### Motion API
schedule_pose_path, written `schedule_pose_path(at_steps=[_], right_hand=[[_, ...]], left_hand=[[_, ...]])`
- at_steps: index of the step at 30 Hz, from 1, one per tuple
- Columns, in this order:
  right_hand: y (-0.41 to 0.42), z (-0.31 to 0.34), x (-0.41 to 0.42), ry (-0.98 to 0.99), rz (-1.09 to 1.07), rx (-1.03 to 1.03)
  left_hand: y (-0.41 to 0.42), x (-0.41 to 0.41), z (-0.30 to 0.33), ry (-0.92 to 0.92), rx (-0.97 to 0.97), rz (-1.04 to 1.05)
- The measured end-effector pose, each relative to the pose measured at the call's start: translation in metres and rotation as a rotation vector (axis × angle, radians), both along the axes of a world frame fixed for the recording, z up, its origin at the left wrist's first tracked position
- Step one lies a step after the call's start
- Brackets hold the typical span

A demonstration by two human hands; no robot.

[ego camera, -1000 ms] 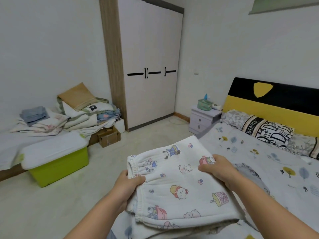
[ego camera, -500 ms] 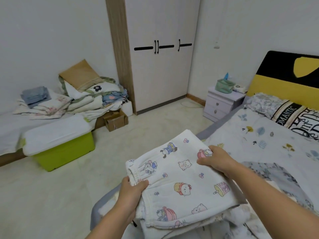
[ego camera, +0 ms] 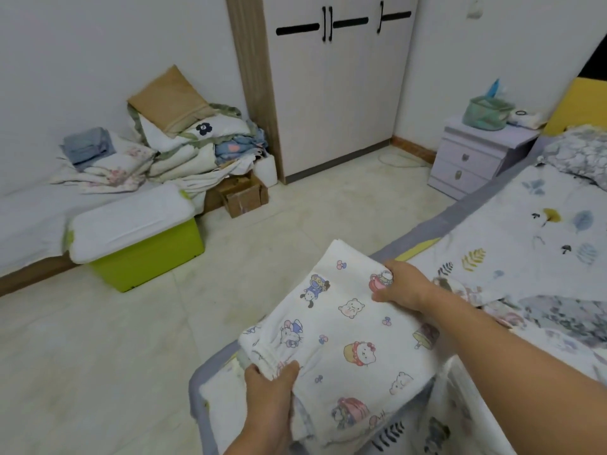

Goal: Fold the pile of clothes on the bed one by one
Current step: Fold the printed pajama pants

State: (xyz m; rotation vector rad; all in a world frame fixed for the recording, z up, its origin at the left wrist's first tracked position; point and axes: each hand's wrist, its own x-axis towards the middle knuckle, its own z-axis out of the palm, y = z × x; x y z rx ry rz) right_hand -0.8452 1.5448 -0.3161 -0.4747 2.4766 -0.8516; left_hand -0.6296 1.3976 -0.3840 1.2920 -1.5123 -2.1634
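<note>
Item, nearest: left hand (ego camera: 269, 385), thumb on top, closed on the elastic waistband corner of the folded trousers (ego camera: 345, 343).

Item: folded trousers, white with cartoon prints, held up flat between both hands above the near left corner of the bed (ego camera: 525, 231) (whether any part rests on the bedding below cannot be told).

Item: right hand (ego camera: 402, 285), fingers curled over the far right edge of the trousers, the thumb laid on top.

Item: rumpled clothes (ego camera: 551, 316), patterned grey and white, on the bed to the right, judged still unfolded.

Item, middle distance: green box (ego camera: 147, 257) with a white lid, on the floor to the left.

Item, far: nightstand (ego camera: 476, 159) on the right, wardrobe (ego camera: 328, 87) at the centre, a heap of bedding (ego camera: 184, 139) at the far left.

Risk noted: the bundle is gripped at two edges only, so the folded layers could be let slide apart or droop open if one grip were loosened before it is set down; a drop past the bed's edge onto the floor is also judged possible.
</note>
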Motion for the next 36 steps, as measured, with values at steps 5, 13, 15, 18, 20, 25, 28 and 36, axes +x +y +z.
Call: schedule_pose_path(at_steps=[5, 13, 15, 18, 20, 25, 28, 36], right_hand=[[-0.019, -0.035, -0.012, 0.069, -0.011, 0.026], [-0.032, -0.065, -0.008, 0.228, -0.107, 0.117], [-0.037, -0.067, 0.003, 0.462, -0.161, 0.234], [-0.049, -0.075, 0.030, 0.718, -0.176, 0.161], [-0.057, -0.088, 0.046, 0.757, -0.078, 0.177], [-0.052, -0.127, 0.047, 0.397, 0.108, 0.366], [-0.053, -0.133, 0.044, 0.338, 0.130, 0.337], [-0.056, -0.130, 0.039, 0.276, 0.162, 0.375]], left_hand=[[-0.009, -0.007, -0.024, -0.042, -0.001, 0.052], [-0.010, -0.009, -0.020, -0.338, -0.291, 0.026], [-0.009, -0.012, -0.005, -0.503, -0.672, -0.018], [-0.010, -0.024, -0.001, -0.318, -1.440, -0.213], [-0.007, -0.037, -0.007, -0.301, -1.648, -0.518], [-0.021, -0.051, -0.034, -0.564, -1.464, -1.000], [-0.028, -0.053, -0.038, -0.598, -1.388, -1.059], [-0.034, -0.060, -0.045, -0.646, -1.306, -1.090]])
